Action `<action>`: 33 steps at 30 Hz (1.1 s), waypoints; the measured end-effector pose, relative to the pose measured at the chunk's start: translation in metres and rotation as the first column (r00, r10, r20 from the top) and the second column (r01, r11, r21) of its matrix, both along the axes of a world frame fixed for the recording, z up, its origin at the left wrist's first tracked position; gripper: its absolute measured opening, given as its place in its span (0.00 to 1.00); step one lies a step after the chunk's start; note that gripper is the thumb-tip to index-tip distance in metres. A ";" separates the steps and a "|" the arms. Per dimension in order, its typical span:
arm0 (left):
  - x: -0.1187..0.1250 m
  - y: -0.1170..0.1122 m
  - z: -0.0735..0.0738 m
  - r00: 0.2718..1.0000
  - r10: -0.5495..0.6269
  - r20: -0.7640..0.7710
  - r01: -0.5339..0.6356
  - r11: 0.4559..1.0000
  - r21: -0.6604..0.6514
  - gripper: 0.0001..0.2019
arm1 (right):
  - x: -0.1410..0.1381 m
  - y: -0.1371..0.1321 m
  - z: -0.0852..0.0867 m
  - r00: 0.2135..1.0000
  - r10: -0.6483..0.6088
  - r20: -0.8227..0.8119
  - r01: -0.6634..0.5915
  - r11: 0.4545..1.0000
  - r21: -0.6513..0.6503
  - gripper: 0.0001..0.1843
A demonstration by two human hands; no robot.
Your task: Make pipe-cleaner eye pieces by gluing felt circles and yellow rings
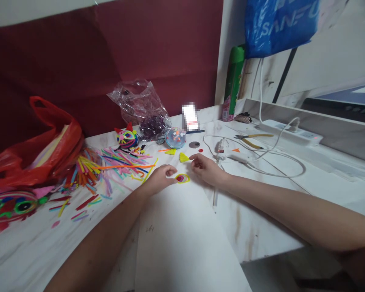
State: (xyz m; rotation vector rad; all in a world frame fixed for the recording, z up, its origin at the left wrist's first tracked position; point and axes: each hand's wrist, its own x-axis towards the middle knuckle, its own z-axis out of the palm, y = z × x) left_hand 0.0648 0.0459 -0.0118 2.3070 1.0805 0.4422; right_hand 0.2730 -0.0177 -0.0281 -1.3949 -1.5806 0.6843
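A flat oval of coiled pipe cleaner (183,178), yellow around pink and red, lies at the top of a white paper sheet. My left hand (161,178) is beside it, fingers loosely curled and parted from the thumb, whose tip meets the oval's left edge. My right hand (206,169) hovers to the right with its fingers bent inward; what they hold, if anything, is hidden. Its fingertips appear close to a yellow triangle (183,157); I cannot tell whether they touch. Another yellow piece (170,152) lies just behind, near a clear dome container (175,138).
Loose pipe cleaners (121,160) and a red bag (57,138) lie left, with decorated cat-face figures (127,138). A white glue gun (231,155), its cable, pliers (252,140) and a power strip (292,132) occupy the right. A green spray can (233,83) stands behind.
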 end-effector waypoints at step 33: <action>-0.001 -0.008 0.018 0.978 0.058 0.198 0.034 0.900 -0.435 0.23 | -0.013 -0.011 0.006 0.918 0.002 -0.397 -0.127 0.949 -0.289 0.07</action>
